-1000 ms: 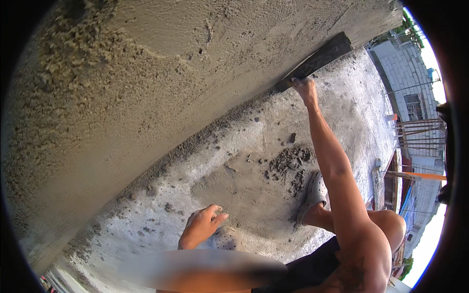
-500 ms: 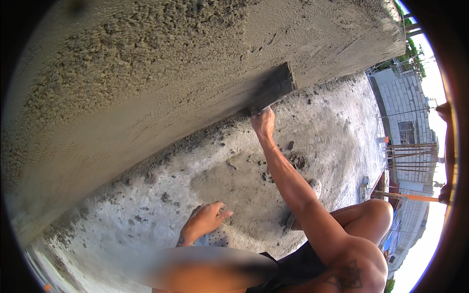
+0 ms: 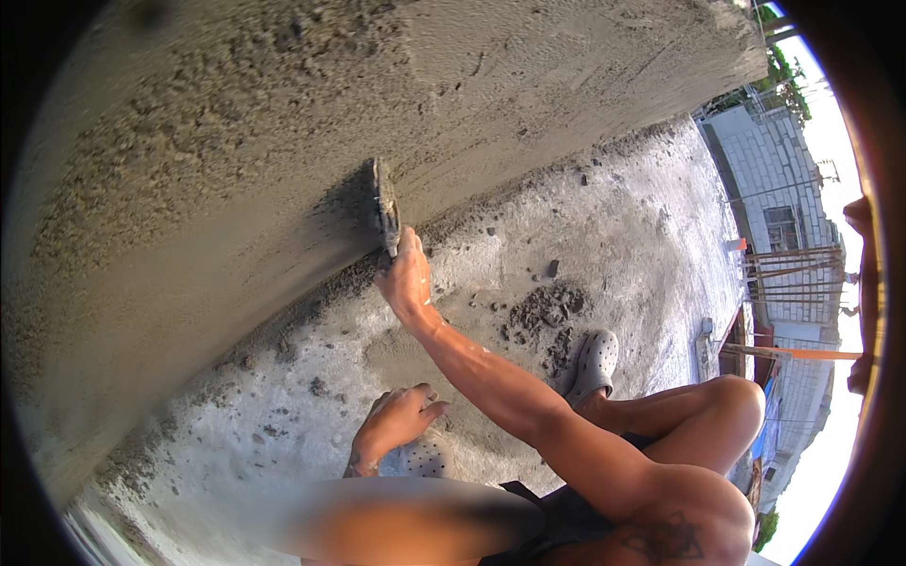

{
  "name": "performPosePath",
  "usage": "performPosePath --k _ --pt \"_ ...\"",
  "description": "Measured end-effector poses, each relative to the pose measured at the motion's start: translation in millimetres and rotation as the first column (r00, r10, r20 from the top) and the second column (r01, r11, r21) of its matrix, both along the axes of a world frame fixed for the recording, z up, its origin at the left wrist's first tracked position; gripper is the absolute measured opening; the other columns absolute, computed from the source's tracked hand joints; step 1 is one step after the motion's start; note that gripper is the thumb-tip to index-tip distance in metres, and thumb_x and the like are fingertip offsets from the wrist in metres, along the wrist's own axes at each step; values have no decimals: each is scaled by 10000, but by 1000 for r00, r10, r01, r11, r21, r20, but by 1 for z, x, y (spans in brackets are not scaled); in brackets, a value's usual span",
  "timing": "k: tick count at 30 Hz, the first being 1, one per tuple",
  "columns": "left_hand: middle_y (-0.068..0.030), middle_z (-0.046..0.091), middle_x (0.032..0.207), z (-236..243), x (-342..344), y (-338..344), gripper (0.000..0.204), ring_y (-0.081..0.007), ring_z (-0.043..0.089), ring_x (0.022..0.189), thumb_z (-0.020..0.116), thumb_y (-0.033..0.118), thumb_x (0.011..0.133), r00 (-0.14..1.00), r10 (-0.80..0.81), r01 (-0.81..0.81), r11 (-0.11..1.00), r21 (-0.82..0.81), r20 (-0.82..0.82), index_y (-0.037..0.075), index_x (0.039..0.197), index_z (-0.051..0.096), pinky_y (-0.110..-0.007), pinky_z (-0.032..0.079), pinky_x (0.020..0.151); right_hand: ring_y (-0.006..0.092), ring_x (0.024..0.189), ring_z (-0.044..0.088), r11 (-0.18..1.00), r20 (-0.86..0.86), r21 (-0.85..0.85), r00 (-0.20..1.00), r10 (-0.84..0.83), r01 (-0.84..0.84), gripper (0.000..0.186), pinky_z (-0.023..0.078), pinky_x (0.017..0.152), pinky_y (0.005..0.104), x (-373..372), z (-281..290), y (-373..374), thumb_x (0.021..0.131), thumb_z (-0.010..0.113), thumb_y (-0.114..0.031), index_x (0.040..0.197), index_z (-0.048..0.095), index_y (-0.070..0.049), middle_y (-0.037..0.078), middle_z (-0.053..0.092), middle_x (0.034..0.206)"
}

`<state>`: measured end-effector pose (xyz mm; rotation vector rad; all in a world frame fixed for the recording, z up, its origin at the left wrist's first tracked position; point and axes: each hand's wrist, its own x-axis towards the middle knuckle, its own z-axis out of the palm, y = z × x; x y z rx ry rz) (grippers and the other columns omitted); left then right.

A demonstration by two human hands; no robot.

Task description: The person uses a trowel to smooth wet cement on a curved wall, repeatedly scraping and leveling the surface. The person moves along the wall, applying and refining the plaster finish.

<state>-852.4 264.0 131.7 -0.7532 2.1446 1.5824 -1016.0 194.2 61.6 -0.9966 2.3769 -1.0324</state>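
My right hand (image 3: 406, 280) is closed round the handle of a mortar-smeared plastering float (image 3: 385, 206). The float stands nearly edge-on to me, held against the lower part of a freshly plastered wall (image 3: 453, 104). Its working face and most of the handle are hidden. My left hand (image 3: 398, 419) hovers over the ground near one of my shoes, holding nothing. Its fingers are loosely bent, with the thumb apart.
Rough wet plaster covers the wall's upper left. Crumbled mortar (image 3: 545, 311) lies on the concrete ground (image 3: 642, 245) beside my grey perforated clog (image 3: 596, 362). Dropped bits line the wall's foot. A block building (image 3: 779, 179) stands beyond at the right.
My right hand has swept the float leftward along the wall and turned it from a slanted, broad view to nearly edge-on. The left hand has hardly moved.
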Motion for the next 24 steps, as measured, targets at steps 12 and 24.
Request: performPosePath --k 12,24 --pt "-244 711 965 -16 -29 -4 453 -420 688 927 661 433 932 978 -126 134 990 -39 167 28 1136 675 -454 532 815 176 544 600 958 142 -114 958 -248 264 144 461 514 391 -85 50 110 964 660 -144 1017 722 -26 160 720 748" --pt "-215 726 922 -15 -83 -5 503 -406 695 928 629 475 944 964 -230 235 972 -21 137 22 1158 677 -466 535 810 402 689 651 914 -243 338 959 -147 226 179 511 632 463 -162 -7 228 932 659 -155 932 710 17 194 693 788"
